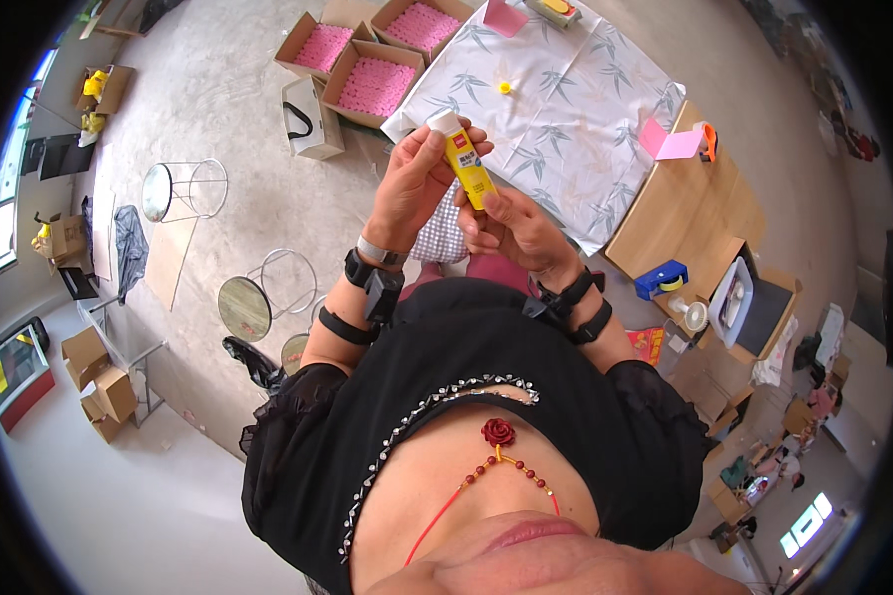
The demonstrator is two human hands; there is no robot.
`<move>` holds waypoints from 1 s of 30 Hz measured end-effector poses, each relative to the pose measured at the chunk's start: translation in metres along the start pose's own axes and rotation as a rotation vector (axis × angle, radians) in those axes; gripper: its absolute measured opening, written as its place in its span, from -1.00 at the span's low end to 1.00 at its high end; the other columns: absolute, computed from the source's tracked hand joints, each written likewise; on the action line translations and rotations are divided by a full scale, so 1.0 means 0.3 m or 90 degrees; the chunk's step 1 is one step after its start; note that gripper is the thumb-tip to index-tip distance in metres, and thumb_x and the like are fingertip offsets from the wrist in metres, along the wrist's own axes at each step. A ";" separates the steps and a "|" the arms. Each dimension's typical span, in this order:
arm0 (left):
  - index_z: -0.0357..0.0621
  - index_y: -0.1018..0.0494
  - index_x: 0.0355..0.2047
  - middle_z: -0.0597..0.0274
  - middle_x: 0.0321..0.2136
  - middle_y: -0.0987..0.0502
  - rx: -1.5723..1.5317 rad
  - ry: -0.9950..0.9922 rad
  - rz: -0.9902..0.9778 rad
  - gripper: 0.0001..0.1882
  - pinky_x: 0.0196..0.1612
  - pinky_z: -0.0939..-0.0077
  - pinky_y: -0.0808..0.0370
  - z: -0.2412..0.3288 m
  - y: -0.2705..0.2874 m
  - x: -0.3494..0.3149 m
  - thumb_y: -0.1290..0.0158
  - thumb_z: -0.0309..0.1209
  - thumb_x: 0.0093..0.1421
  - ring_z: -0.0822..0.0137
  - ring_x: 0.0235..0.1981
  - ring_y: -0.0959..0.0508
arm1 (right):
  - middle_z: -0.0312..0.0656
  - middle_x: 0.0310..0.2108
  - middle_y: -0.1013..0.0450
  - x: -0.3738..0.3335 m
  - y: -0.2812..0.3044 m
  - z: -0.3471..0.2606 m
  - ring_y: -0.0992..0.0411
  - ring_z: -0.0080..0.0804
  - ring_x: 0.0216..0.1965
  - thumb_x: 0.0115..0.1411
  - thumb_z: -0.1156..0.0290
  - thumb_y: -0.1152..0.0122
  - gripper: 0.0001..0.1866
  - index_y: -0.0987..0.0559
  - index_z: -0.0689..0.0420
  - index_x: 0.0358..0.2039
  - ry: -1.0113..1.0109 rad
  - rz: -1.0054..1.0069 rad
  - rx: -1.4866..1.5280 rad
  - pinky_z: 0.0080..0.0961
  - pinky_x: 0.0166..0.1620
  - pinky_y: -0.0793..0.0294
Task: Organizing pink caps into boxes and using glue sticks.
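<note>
By the near edge of the cloth-covered table (587, 129), the left hand (410, 183) is closed on a yellow tube (471, 177) near its white cap (445, 123), the right hand (524, 232) on its lower end. A folded pink card (679, 146) sits at the right edge of the cloth (575, 203).

printed marks show most plainly on the yellow glue stick (472, 173): just below its white cap (445, 121) sits a small red patch (459, 141) with pale lettering, then lines of darker lettering (467, 158) across the middle, and a smaller block of fine print (478, 185) toward the lower end. a red packet (648, 344), low beyond the near edge of the wooden surface (687, 198), bears yellow print, too small to read. a yellow patch (0, 375) marks a red-based case (20, 369); any writing there is too small to tell.
</note>
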State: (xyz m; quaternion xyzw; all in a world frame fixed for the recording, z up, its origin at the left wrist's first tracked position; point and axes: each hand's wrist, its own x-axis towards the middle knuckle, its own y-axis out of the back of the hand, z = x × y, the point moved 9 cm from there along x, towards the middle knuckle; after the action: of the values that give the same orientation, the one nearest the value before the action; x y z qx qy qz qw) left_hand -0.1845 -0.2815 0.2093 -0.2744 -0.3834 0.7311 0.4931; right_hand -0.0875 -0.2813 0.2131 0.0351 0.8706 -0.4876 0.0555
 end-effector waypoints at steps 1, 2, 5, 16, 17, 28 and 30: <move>-0.34 -0.31 0.01 0.00 -0.11 -0.49 0.024 -0.011 0.010 -0.61 0.09 0.26 -0.40 0.005 0.008 0.002 0.10 -0.26 0.32 0.16 -0.04 -0.50 | -0.29 -0.42 -0.35 0.006 0.013 -0.006 -0.20 -0.65 -0.53 0.36 0.20 0.10 -0.67 -0.34 0.22 -0.08 0.007 0.042 -0.079 -0.67 -0.43 -0.26; -0.37 -0.33 -0.01 -0.02 -0.15 -0.51 0.048 -0.022 0.020 -0.62 0.03 0.31 -0.43 0.011 0.015 0.004 0.07 -0.29 0.31 0.16 -0.05 -0.51 | -0.29 -0.42 -0.35 0.013 0.014 -0.003 -0.20 -0.65 -0.53 0.36 0.20 0.10 -0.67 -0.34 0.22 -0.08 0.004 0.039 -0.078 -0.67 -0.43 -0.26; -0.38 -0.35 -0.04 0.00 -0.18 -0.53 0.082 -0.043 0.051 -0.65 0.02 0.31 -0.44 0.021 0.015 0.015 0.04 -0.34 0.29 0.16 -0.08 -0.53 | -0.32 -0.45 -0.35 0.026 0.056 -0.021 -0.23 -0.67 -0.52 0.35 0.26 0.06 -0.73 -0.35 0.22 -0.15 0.033 0.088 -0.234 -0.68 -0.42 -0.28; -0.33 -0.37 -0.14 0.05 -0.21 -0.55 0.162 -0.169 0.207 -0.74 0.00 0.38 -0.44 0.052 0.064 0.016 -0.09 -0.50 0.18 0.23 -0.14 -0.55 | 0.17 -0.37 -0.42 0.021 0.031 -0.168 -0.43 0.16 -0.34 0.22 0.43 -0.09 -0.66 -0.26 0.29 -0.07 0.443 0.434 -1.122 -0.16 -0.33 -0.44; -0.31 -0.38 -0.21 0.06 -0.25 -0.57 0.142 -0.172 0.240 -0.76 -0.04 0.42 -0.46 0.052 0.082 0.016 -0.15 -0.53 0.13 0.26 -0.18 -0.58 | 0.17 -0.37 -0.42 0.022 0.039 -0.164 -0.43 0.16 -0.34 0.22 0.43 -0.09 -0.66 -0.26 0.29 -0.07 0.441 0.433 -1.124 -0.16 -0.33 -0.44; -0.37 -0.24 0.11 -0.04 -0.04 -0.46 0.152 0.065 -0.109 -0.48 0.11 0.24 -0.38 0.017 -0.034 -0.001 0.00 -0.27 0.26 0.16 0.01 -0.47 | -0.33 -0.43 -0.37 0.038 0.066 -0.024 -0.27 -0.69 -0.49 0.35 0.31 0.06 -0.80 -0.38 0.19 -0.21 0.045 0.110 -0.292 -0.73 -0.40 -0.31; -0.35 -0.26 0.09 -0.02 -0.07 -0.48 0.168 0.058 -0.097 -0.51 0.09 0.26 -0.40 0.012 -0.023 -0.003 -0.03 -0.31 0.23 0.18 -0.02 -0.49 | -0.33 -0.43 -0.37 0.035 0.074 -0.025 -0.28 -0.68 -0.48 0.34 0.33 0.05 -0.82 -0.37 0.18 -0.20 0.077 0.119 -0.356 -0.72 -0.40 -0.30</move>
State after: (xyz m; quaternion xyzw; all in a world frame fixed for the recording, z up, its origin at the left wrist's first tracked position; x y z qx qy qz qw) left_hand -0.1833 -0.2820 0.2171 -0.2101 -0.2812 0.7223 0.5959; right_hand -0.0958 -0.2634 0.1968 0.1271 0.9658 -0.2190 0.0559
